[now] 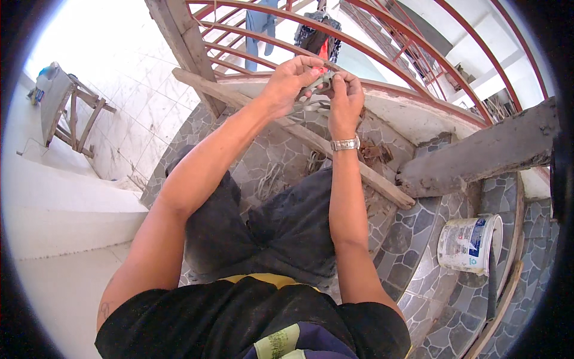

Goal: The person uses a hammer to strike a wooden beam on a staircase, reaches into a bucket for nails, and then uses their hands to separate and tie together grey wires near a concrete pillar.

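- Both hands are up at the curved red railing (382, 45). The left hand (290, 81) and right hand (345, 99) meet over a small grey tool (317, 87), pliers by the look of it, though it is too small to be sure.
- The left fingers (308, 64) are curled and pinching the tool's upper end. The right fingers (351, 84) are pressed together on its other side, pinching it or a bit of wire there; I cannot tell which.
- The tool sits between the two hands, just above the long wooden plank (299, 133) that lies slanted across the stone-tiled steps (418, 239).
- My guess at the step: something thin is being gripped or twisted at the rail, mid-work and not finished.
- The next move, as I judge it, calls for a firm squeeze and a steady wrist turn, with the other hand holding the piece taut.
- A white plastic bucket (466, 244) lies on its side on the steps at the right, well apart from the hands. Its mouth faces away, so its contents are hidden.
- A loose coil of wire (270, 179) lies on the tiles near the knees.
- A rough concrete beam (478, 155) juts in from the right.
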Available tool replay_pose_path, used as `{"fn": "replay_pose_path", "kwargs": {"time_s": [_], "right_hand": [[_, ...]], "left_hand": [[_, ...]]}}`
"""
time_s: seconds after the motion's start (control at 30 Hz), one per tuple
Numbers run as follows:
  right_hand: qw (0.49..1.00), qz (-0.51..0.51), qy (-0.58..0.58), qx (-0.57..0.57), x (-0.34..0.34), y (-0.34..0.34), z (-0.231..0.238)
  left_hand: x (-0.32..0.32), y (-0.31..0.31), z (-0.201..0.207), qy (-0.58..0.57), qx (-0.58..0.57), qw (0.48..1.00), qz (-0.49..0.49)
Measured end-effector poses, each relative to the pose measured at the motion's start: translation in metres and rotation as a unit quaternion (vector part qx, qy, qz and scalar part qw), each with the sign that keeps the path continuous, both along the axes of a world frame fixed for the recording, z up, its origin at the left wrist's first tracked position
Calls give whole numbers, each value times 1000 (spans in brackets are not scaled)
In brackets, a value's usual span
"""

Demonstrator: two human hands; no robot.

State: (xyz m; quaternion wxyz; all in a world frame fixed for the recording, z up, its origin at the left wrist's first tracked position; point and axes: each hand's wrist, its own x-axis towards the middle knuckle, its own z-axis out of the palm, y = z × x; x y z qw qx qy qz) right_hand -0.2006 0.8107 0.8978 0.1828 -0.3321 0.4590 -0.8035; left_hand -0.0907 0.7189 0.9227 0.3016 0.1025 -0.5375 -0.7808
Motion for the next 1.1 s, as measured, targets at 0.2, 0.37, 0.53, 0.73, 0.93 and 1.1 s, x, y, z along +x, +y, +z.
{"fn": "replay_pose_path", "kwargs": {"time_s": [0.2, 0.37, 0.53, 0.73, 0.93, 1.1], "right_hand": [[997, 49, -52, 5, -2, 3, 2], [997, -13, 47, 61, -10, 9, 1], [969, -117, 157, 154, 4, 4, 4], [993, -42, -59, 91, 4, -5, -3], [987, 88, -125, 46, -2, -5, -10], [982, 101, -142, 77, -6, -6, -18]], "left_hand": [[7, -1, 7, -18, -43, 999, -9], [6, 0, 11, -40, 36, 996, -74], [-2, 2, 3, -83, -41, 996, 18], [-7, 16, 2, -94, -66, 989, 89], [4, 15, 1, -86, 41, 994, 59], [0, 4, -13, -69, 56, 996, 23]]}}
